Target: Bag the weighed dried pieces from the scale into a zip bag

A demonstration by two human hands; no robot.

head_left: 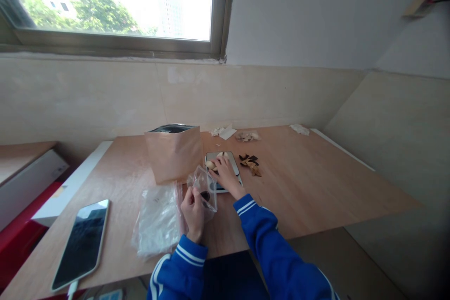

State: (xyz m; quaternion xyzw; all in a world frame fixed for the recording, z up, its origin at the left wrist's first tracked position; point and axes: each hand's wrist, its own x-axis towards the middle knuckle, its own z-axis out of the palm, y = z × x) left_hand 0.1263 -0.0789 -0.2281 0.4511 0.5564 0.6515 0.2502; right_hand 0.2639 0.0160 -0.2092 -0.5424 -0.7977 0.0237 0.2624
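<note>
My left hand (193, 211), fingers closed, pinches the edge of a clear plastic bag (210, 202). The bag's mouth stands open toward the scale, and a dark piece shows inside it. My right hand (225, 173) reaches over a small kitchen scale (230, 157), its bent fingers closing on pale dried pieces (211, 165); the fingertips are partly hidden. Part of the scale's dark display shows below that hand. Brown and black dried pieces (250, 163) lie loose on the table just right of the scale.
An open brown paper pouch (174, 154) stands left of the scale. Flat clear bags (158, 220) and a phone on a white cable (84, 241) lie on the wooden table (309, 187). Toward the wall are a bag of pale pieces (248, 136) and white scraps (225, 131).
</note>
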